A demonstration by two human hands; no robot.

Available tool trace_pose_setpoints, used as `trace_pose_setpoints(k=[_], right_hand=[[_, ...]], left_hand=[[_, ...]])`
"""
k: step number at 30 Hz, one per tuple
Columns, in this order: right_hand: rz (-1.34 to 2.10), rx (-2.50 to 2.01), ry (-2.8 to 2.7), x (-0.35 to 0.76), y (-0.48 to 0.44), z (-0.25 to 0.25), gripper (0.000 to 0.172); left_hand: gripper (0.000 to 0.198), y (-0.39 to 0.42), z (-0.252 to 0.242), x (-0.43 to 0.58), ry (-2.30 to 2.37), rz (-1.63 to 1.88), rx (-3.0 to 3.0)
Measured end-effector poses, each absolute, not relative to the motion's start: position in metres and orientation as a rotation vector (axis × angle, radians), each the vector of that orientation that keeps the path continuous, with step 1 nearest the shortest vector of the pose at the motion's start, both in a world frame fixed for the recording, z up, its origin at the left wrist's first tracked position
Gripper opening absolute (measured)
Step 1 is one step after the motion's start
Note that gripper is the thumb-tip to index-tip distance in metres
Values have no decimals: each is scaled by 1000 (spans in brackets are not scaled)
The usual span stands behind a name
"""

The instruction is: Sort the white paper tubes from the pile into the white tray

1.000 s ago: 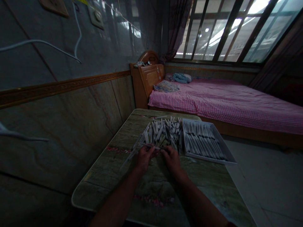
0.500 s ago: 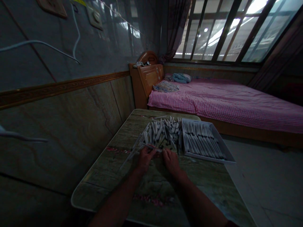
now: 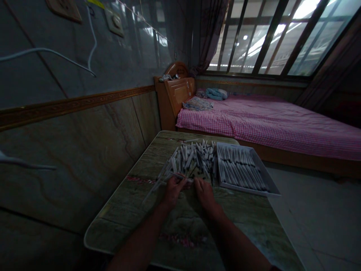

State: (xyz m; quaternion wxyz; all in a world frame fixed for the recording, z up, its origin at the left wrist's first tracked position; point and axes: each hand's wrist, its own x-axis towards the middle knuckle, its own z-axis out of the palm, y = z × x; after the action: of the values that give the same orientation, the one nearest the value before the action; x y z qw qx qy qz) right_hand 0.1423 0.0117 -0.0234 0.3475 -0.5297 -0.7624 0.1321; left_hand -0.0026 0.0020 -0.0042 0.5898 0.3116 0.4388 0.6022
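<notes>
Left hand pinched on a slim, pale pen-like tube, right hand closed at its right end, both over the wood-patterned table. Loose heap of white and dark tubes just beyond; shallow white rectangular tray beside it (two packed rows). Pink checked bedspread behind.

One slim, pale stick tilts down toward the right, just in front of a jumbled pile of whitish and darker sticks, beside a shallow, pale box where dark-ended sticks lie slanted in two rows.
</notes>
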Motion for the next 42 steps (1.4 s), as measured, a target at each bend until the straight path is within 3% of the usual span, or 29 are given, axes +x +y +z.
trace_pose_setpoints(k=[2,6,12,18,23,28,35,42], right_hand=[[459,-1351,-1914,142,11,-21,40],[564,-1296,-1823,142,10,-19,30],[579,-1351,-1829,143,10,-20,38],[554,-1288,-1869,142,10,-20,29],[544,-1283,-1880,142,11,-25,36],[606,-1244,-1813,141,10,-22,29],[659,-1242,-1792,142,11,-25,37],[645,-1216,-1822,142,12,-26,34]], left_hand=[[44,3,-4,-3,1039,1425,715],[46,3,-5,-4,1062,1441,712],[45,2,-5,-3,1058,1418,723],[45,2,-3,-4,1091,1435,719],[48,3,-2,-3,1088,1409,735],[44,3,-2,-4,1125,1415,740],[47,2,-2,-4,1127,1377,799],[50,2,-3,-4,1109,1397,765]])
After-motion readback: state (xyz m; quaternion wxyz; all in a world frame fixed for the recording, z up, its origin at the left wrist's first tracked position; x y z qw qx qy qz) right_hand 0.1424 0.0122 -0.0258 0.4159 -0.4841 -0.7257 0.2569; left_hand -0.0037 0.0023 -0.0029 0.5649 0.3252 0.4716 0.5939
